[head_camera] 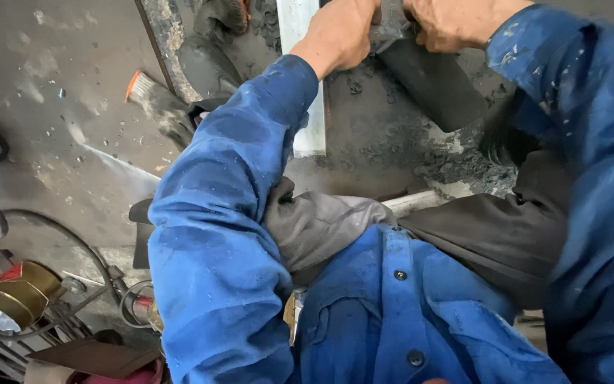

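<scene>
Gripping a dark tube at its upper end, both hands close together.
Left hand and right hand are clenched around it; its long axis slants down-right over the sooty floor.

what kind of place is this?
Likely a metal workshop: a grimy floor strewn with dark filings, a wire spool, and both hands, left hand and right hand, gripping a dark metal piece.

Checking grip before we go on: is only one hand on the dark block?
No, both the left hand and the right hand grip the dark block.
</scene>
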